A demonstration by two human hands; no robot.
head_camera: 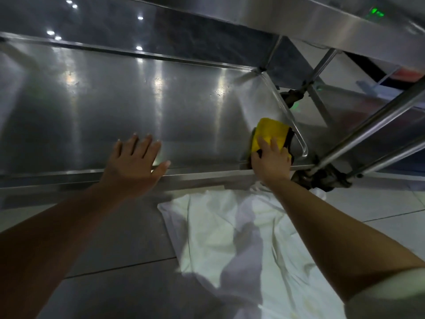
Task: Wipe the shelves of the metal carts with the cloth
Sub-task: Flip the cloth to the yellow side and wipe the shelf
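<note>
The cloth (pixel 270 134) lay on the shelf (pixel 115 107) at its near right corner, under the right hand (pixel 272 163). The left hand (pixel 135 164) rested flat on the shelf's near edge, well to the left of the cloth. A sheet (pixel 241 238) lay on the floor (pixel 126 238) before the shelf, between the two forearms.

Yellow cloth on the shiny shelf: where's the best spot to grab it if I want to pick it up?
Probably the far end of the yellow cloth. It lies folded flat near the shelf corner, and the right hand presses on its near end, so only the far part is free. Come from above and pinch the folded edge with your fingers.
</note>
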